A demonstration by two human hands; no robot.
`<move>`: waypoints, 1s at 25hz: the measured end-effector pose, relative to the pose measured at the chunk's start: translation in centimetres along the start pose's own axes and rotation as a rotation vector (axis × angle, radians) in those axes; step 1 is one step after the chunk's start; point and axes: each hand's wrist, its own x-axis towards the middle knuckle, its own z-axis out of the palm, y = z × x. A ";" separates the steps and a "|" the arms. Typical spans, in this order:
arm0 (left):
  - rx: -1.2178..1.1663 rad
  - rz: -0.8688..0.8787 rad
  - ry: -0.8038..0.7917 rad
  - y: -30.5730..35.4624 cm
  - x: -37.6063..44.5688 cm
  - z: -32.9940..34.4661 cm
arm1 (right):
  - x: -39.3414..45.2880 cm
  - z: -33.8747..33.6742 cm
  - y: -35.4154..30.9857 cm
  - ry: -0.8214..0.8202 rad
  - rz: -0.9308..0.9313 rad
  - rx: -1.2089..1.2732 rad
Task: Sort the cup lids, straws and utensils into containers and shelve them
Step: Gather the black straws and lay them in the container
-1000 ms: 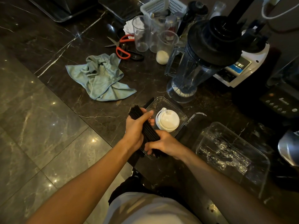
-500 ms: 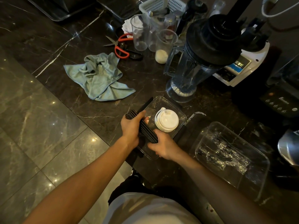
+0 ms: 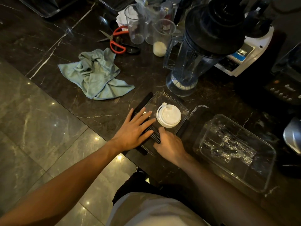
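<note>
From the head view, your left hand (image 3: 136,128) lies flat, fingers spread, pressing the bundle of black straws (image 3: 153,133) down into the small clear plastic container (image 3: 164,95) on the dark marble bench (image 3: 48,51). Your right hand (image 3: 171,144) rests loosely curled on the straws' near end, gripping nothing. The stack of white cup lids (image 3: 168,115) already sits in that container beside the straws. Wrapped utensils (image 3: 228,147) lie in the larger clear tub (image 3: 267,173), well apart. Sorting looks nearly done; shelving is still left.
</note>
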 end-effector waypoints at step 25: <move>0.215 0.128 -0.145 -1.3 1.0 0.9 | -1.6 1.3 1.5 0.230 -0.066 -0.275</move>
